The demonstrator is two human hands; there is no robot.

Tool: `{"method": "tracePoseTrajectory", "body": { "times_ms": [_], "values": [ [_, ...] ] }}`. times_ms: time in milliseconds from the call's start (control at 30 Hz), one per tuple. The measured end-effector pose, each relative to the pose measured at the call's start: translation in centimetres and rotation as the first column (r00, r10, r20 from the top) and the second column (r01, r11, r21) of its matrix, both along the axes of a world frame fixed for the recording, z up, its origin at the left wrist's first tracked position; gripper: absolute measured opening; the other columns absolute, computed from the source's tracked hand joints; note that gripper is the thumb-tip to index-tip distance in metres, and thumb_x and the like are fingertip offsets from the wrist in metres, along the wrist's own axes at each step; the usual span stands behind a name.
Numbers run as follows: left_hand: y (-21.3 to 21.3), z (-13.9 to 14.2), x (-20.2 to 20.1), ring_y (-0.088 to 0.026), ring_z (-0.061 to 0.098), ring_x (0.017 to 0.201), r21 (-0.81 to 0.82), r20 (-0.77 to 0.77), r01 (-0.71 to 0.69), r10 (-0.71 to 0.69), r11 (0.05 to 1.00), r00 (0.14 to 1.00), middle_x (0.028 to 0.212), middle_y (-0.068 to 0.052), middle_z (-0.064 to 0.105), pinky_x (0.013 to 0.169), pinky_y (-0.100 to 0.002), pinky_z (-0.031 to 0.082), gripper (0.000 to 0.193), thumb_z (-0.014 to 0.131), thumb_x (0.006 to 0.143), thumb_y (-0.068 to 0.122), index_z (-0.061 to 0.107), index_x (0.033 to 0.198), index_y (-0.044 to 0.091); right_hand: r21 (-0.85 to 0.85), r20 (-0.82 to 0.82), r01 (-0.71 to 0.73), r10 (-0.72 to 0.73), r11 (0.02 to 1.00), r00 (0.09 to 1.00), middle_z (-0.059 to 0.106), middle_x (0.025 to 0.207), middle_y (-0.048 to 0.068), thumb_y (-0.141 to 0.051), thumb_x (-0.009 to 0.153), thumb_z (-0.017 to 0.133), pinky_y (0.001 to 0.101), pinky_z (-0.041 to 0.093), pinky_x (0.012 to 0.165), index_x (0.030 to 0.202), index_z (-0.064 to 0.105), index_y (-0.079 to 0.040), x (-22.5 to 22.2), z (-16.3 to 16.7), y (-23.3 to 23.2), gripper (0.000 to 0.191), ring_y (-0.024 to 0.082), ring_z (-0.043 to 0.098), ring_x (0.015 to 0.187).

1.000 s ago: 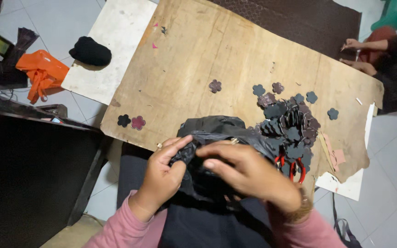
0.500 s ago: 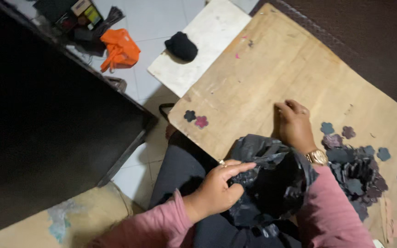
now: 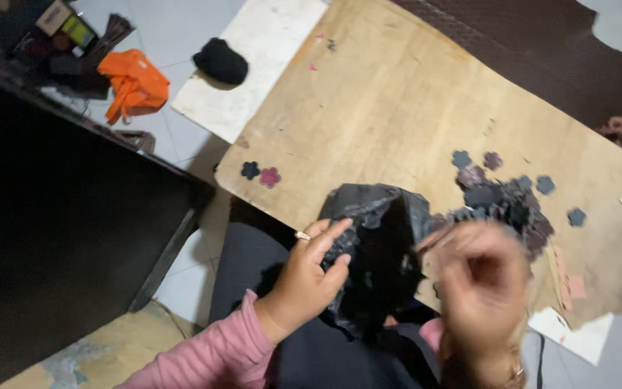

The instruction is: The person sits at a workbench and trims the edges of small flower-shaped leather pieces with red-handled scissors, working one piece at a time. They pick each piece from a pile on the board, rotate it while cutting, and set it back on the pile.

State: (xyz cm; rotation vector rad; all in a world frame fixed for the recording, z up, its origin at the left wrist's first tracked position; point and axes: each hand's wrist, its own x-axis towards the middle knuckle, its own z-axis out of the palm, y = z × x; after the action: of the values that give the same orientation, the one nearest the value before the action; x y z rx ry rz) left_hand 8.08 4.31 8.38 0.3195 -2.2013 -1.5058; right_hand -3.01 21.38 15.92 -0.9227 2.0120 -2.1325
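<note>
**Black plastic bag held open over a wooden board**

Wood makes up the biggest thing in view: a wide plywood board (image 3: 397, 108) lying on the pale tiled floor (image 3: 174, 29), its near edge reaching the person's lap. Beyond its far edge lies a dark brown mat (image 3: 541, 36). A large dark panel (image 3: 59, 216) fills the left side. A white slab (image 3: 260, 65) sits touching the board's far left edge, with a black cloth lump (image 3: 221, 61) resting on it. An orange bag (image 3: 134, 83) lies on the floor near the panel's upper edge.

The black plastic bag (image 3: 379, 245) stands over the board's near edge and the lap, mouth up and gaping, between the two hands. The left hand (image 3: 307, 277), in a pink sleeve (image 3: 210, 356), grips the bag's left rim: the fingers (image 3: 329, 234) are stretched along the plastic with the thumb pressed against it from below, and a ring shows on one finger. The right hand (image 3: 480, 284) is just to the right of the bag, badly blurred; its fingers look curled inward, but whether they pinch anything cannot be told.

A heap of small dark flower-shaped cutouts (image 3: 502, 198) lies on the board just behind the right hand, with a few scattered nearby. Two more cutouts (image 3: 260, 173), one dark and one reddish, lie side by side near the board's left corner.
</note>
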Motion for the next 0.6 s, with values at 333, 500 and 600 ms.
{"method": "tracePoseTrajectory", "body": {
  "times_ms": [333,500,600],
  "values": [
    [-0.5,2.5,-0.6,-0.043,0.062,0.11,-0.429,0.261,0.107,0.01,0.897,0.965,0.133,-0.027,0.059,0.093,-0.045,0.051,0.05,0.064,0.071,0.0,0.069,0.12,0.006,0.922,-0.208,0.14,0.158,0.362,0.965,0.06,0.118,0.023,-0.029,0.074,0.087,0.0471,0.052,0.08,0.135,0.053,-0.003,-0.8,-1.5,1.4,0.074,0.043,0.064,0.097],
    [-2.1,4.0,-4.8,-0.043,0.059,0.119,-0.32,0.175,0.154,-0.101,0.935,0.979,0.134,-0.029,0.058,0.1,-0.043,0.048,0.063,0.064,0.076,0.003,0.054,0.137,-0.007,0.589,-0.437,0.103,0.209,0.802,0.875,0.067,0.131,0.024,-0.013,0.082,0.08,0.0398,0.057,0.085,0.116,0.069,-0.001,-2.4,1.0,3.6,0.038,0.039,0.07,0.108],
    [-3.5,5.2,-9.8,-0.032,0.063,0.122,0.012,0.194,0.178,-0.177,0.984,0.965,0.145,-0.023,0.062,0.106,-0.038,0.048,0.066,0.057,0.087,0.004,0.049,0.152,-0.002,0.375,-0.566,0.15,0.098,0.915,0.818,0.074,0.117,0.016,-0.004,0.087,0.08,0.0397,0.058,0.1,0.105,0.071,-0.001,-2.6,2.1,5.3,0.02,0.03,0.074,0.112]
  ]
}}
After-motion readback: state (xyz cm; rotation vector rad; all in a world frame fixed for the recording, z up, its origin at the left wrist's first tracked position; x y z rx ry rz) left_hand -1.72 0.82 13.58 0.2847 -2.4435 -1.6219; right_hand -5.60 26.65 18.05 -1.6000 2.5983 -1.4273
